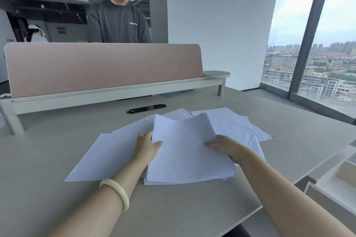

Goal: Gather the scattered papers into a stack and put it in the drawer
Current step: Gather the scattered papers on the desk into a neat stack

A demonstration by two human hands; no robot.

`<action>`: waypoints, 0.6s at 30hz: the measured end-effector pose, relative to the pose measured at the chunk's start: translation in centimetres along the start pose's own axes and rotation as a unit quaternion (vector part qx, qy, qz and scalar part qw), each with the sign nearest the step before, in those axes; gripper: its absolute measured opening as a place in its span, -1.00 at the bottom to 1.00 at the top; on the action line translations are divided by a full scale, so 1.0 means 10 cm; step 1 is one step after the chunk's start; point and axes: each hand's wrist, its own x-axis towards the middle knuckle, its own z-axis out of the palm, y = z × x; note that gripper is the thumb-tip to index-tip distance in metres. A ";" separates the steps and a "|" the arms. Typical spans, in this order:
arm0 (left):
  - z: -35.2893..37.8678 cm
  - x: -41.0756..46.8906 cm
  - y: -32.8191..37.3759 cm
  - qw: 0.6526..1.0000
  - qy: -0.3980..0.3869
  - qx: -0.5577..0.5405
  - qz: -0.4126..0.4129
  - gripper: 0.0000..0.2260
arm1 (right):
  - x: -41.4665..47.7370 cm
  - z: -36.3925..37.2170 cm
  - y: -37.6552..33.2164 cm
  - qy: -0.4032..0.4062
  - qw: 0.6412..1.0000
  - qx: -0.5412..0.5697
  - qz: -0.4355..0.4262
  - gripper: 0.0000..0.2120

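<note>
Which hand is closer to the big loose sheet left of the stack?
Left. The left hand grips the stack at its left edge, over the sheet; the right hand holds its right edge.

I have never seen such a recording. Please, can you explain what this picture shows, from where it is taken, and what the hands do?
There is no machine here: a person wears a camera on the head, so you look down at their own two arms. The left hand and the right hand each hold one side of a paper stack, thumbs on top. More loose sheets lie spread on the desk under and around it. At the right edge a drawer stands open.
</note>
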 end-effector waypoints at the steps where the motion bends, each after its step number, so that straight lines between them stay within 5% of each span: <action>1: -0.01 0.01 -0.02 1.000 0.007 0.007 -0.011 -0.71 | -0.01 0.01 0.01 0.000 1.000 0.013 -0.013 -0.65; 6: -0.11 -0.10 0.02 0.992 -0.025 -0.106 -0.065 -0.29 | -0.09 0.05 0.12 0.025 0.989 0.108 -0.099 -0.56; 10: -0.28 -0.14 0.20 0.929 -0.094 -0.353 -0.057 -0.60 | -0.16 0.09 -0.04 0.047 0.977 0.132 -0.159 -0.64; 15: -0.60 -0.21 0.55 0.917 0.054 -0.381 0.105 -0.81 | -0.32 0.13 -0.58 0.024 0.960 0.095 -0.261 -0.64; 18: -0.63 -0.27 0.58 0.911 0.071 -0.383 0.135 -0.76 | -0.38 0.19 -0.67 0.028 0.958 0.081 -0.272 -0.65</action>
